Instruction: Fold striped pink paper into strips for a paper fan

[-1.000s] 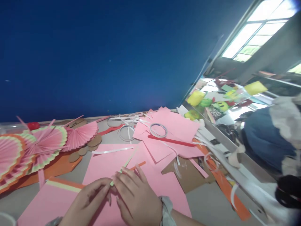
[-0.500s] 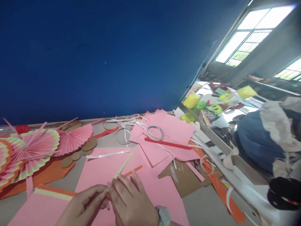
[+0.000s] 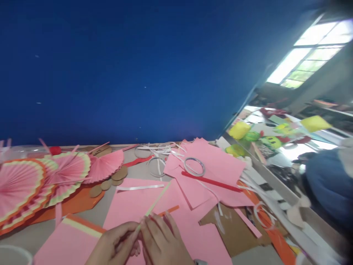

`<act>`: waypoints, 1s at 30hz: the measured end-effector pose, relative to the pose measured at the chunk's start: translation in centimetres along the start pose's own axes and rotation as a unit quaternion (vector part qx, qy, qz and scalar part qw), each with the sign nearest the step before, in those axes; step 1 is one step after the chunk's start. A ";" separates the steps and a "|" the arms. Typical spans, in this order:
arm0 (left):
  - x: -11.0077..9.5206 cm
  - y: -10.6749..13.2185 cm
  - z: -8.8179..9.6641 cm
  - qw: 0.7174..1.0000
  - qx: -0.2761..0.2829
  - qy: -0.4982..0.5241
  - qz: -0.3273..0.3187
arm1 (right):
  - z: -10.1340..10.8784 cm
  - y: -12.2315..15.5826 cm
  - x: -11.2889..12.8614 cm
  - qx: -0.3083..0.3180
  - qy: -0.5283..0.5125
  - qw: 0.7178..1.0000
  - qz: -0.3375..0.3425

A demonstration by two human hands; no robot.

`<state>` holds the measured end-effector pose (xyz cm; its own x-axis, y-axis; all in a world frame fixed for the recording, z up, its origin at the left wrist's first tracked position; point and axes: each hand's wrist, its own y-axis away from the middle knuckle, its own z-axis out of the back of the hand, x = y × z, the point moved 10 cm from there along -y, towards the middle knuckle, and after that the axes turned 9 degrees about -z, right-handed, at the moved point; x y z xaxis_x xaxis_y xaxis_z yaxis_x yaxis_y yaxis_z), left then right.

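Head view: 2 hands meet at the bottom edge, left hand [image 3: 117, 244] and right hand [image 3: 165, 243] both pinching the near end of a pale-green paper strip [image 3: 154, 203], which slants up over the pink sheet [image 3: 129, 204].

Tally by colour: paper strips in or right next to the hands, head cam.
Green strip: 1, pinched between left hand and right hand
Orange strip: 1, beside the right hand
White strip: 1, flat on the pink sheet
Total: 3
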<state>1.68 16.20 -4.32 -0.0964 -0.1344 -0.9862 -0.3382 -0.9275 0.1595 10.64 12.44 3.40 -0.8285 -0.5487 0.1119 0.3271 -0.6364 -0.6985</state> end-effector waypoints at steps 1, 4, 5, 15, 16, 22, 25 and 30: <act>-0.2 0.1 0.0 1.000 -0.006 0.006 0.006 | 0.0 0.1 0.3 0.009 -0.008 1.000 0.020; -1.3 0.1 -0.3 1.000 -0.005 -0.001 -0.009 | -1.0 0.6 0.5 0.076 0.009 0.995 0.066; -1.5 0.0 -0.3 1.000 -0.003 0.001 -0.014 | -1.1 0.7 0.5 0.082 0.014 0.993 0.079; -2.1 0.1 -0.1 0.999 0.002 -0.019 -0.026 | -0.7 0.0 0.5 0.090 -0.020 0.994 0.061; -2.1 0.1 -0.1 1.000 0.004 -0.020 -0.024 | -0.6 -0.2 0.4 0.089 -0.026 0.994 0.052; -1.8 0.1 -0.3 1.000 0.008 0.001 -0.027 | -0.2 -0.6 0.1 0.095 -0.051 0.994 0.021; -1.6 0.0 -0.3 0.999 0.011 0.013 -0.032 | -0.2 -0.6 0.2 0.097 -0.045 0.994 0.026; -1.8 0.0 -0.2 0.999 0.011 0.005 -0.032 | -0.4 -0.5 0.4 0.111 -0.036 0.993 0.024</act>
<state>2.08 16.37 -2.57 -0.0644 -0.0778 -0.9949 -0.3640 -0.9264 0.0960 9.97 12.78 3.46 -0.7777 -0.6133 0.1378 0.4644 -0.7083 -0.5317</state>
